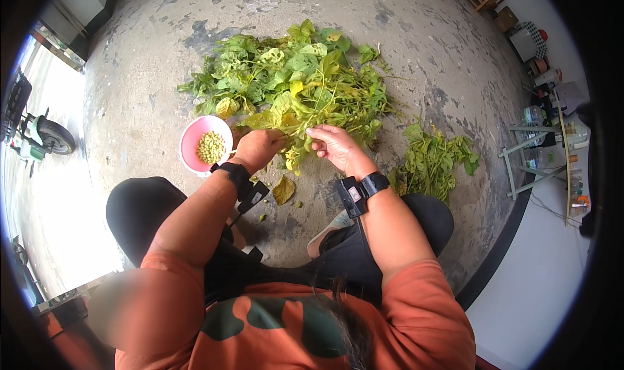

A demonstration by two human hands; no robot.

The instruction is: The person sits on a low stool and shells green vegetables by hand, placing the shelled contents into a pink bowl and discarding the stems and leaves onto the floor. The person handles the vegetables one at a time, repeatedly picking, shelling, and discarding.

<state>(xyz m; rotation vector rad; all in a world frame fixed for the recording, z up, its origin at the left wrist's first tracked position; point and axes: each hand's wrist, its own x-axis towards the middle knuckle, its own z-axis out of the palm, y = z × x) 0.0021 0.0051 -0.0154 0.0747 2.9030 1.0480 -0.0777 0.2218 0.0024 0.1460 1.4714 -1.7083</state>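
Observation:
Before me lies a heap of cut bean plants (292,77) with green and yellowing leaves. My left hand (259,148) is closed round the stem end of one plant at the heap's near edge; the stalk juts out behind the fist. Just to its right, my right hand (335,146) pinches at a green bean pod (308,142) among the leaves, thumb and forefinger together, the other fingers curled. The fingertips partly cover the pod. A pink bowl (188,142) stands left of my left hand, its bottom covered with pale green shelled beans (210,148).
A smaller pile of bean plants (437,159) lies at my right knee. A dry brown leaf (283,190) and bits of pod rest on the concrete floor (140,110) between my feet. A folding-leg table (536,149) stands by the right wall, and a wheeled vehicle (52,136) at the left doorway.

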